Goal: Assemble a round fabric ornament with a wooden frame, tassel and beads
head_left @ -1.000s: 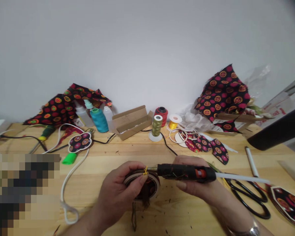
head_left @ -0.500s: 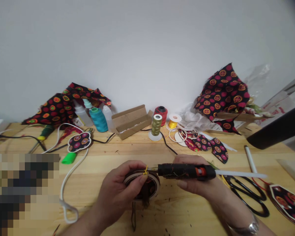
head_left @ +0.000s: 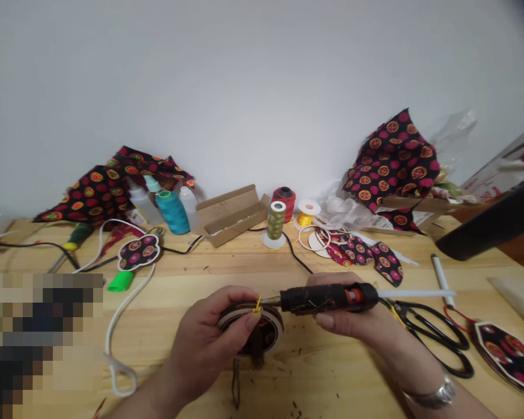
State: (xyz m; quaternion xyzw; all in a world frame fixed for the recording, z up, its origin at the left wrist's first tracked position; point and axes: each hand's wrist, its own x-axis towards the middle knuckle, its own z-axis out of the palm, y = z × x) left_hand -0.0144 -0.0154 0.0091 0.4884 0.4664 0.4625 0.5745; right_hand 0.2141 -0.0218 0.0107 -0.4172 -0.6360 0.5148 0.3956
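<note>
My left hand (head_left: 209,340) is closed around a round white-rimmed disc covered in dark patterned fabric (head_left: 266,333), holding it upright on the wooden table (head_left: 192,273). A small yellow cord loop (head_left: 257,304) sits at the disc's top edge, under my fingertip. My right hand (head_left: 353,323) grips a black glue gun (head_left: 327,298) held level, its metal nozzle touching the disc's top by the yellow loop. A white glue stick (head_left: 414,294) sticks out of the gun's back end. Dark tassel threads (head_left: 236,384) hang below the disc.
Black scissors (head_left: 436,343) lie right of my right hand, beside a patterned fabric piece (head_left: 506,358). Thread spools (head_left: 276,222), bottles, an open cardboard box (head_left: 229,212), fabric heaps (head_left: 393,160) and cut shapes line the back. White and black cables (head_left: 117,314) cross the left side. A dark bar (head_left: 489,224) juts in at right.
The glue gun and my right hand have shifted slightly left and tilted; the view has drifted a little. My left hand keeps the disc in the same place.
</note>
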